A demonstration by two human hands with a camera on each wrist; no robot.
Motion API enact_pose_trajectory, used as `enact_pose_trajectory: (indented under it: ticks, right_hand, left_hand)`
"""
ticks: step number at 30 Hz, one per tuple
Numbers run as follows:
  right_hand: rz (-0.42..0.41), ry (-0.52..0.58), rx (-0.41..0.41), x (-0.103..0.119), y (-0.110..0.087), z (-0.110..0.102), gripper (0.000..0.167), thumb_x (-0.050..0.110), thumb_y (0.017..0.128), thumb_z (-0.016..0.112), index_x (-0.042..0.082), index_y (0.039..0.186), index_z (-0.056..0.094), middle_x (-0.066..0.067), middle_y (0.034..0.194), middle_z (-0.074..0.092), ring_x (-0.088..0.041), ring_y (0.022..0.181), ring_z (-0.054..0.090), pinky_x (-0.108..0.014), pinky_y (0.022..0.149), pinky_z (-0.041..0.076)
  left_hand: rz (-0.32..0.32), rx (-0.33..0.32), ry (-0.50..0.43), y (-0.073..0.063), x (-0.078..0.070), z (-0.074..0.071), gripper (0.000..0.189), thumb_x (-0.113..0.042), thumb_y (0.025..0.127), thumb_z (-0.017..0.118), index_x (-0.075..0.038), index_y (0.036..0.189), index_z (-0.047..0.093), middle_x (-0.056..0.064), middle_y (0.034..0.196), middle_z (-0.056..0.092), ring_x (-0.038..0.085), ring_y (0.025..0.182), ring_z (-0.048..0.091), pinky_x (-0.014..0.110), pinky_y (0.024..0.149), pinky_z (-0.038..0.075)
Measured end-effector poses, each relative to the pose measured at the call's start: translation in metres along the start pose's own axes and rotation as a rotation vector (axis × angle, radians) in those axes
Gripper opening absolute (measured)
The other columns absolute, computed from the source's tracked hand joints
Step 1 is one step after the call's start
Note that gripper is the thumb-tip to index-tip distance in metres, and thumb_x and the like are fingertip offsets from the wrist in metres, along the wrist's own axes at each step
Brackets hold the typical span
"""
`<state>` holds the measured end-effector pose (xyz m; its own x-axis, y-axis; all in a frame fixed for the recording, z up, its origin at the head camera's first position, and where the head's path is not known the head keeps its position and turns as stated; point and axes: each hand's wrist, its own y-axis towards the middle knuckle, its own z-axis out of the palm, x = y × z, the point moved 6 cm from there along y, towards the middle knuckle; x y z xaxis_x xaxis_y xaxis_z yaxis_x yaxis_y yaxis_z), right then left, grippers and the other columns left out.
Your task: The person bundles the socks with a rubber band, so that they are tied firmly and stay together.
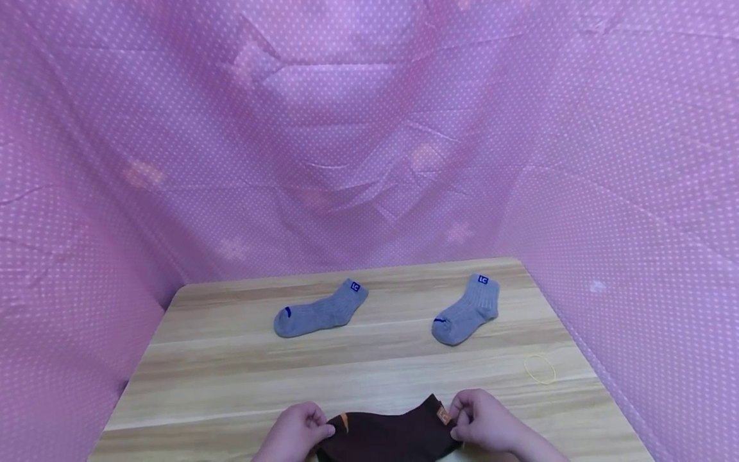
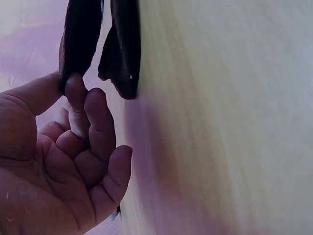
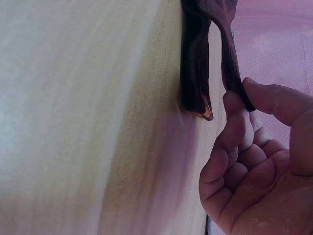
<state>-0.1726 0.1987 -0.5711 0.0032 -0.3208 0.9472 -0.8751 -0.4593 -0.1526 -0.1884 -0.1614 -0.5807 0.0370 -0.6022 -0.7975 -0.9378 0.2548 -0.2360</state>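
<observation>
A dark brown sock (image 1: 392, 433) with an orange toe mark and an orange LC label is stretched sideways between both hands at the front of the table. My left hand (image 1: 296, 431) pinches its toe end between thumb and forefinger. At the cuff, beside the label, the right hand (image 1: 484, 420) pinches the other end. Under this sock, the left wrist view shows a second dark sock (image 2: 126, 49) close along the tabletop. The right wrist view has the same lower sock (image 3: 194, 68), with a gap between it and the held sock (image 3: 232, 63).
Two grey socks with blue LC labels lie flat farther back, the left one (image 1: 320, 313) and the right one (image 1: 469, 311). A thin yellow rubber band (image 1: 540, 370) lies on the wooden table (image 1: 219, 366) at right. Pink dotted cloth (image 1: 369, 160) encloses the back and sides.
</observation>
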Motion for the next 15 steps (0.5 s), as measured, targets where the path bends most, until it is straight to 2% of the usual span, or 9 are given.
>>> enact_pose_trajectory:
  ticks: [9, 15]
  right_hand:
    - [-0.030, 0.032, 0.033, -0.001, -0.006, 0.005, 0.020, -0.006, 0.077, 0.078, -0.004, 0.089, 0.061, 0.011, 0.064, 0.057, 0.000, 0.056, 0.053, -0.016, 0.053, 0.042]
    - [-0.042, 0.063, 0.043, -0.005, -0.007, 0.008, 0.020, -0.007, 0.078, 0.077, -0.004, 0.089, 0.061, 0.011, 0.065, 0.058, 0.001, 0.057, 0.054, -0.016, 0.053, 0.043]
  left_hand:
    - [0.099, -0.036, 0.009, 0.003, -0.011, -0.005, 0.015, -0.022, 0.100, 0.074, -0.012, 0.090, 0.069, -0.007, 0.078, 0.060, 0.007, 0.071, 0.054, 0.028, 0.069, 0.046]
    - [0.093, -0.077, 0.022, 0.004, -0.014, -0.007, 0.013, -0.021, 0.100, 0.073, -0.013, 0.090, 0.069, -0.007, 0.077, 0.060, 0.007, 0.070, 0.052, 0.027, 0.066, 0.044]
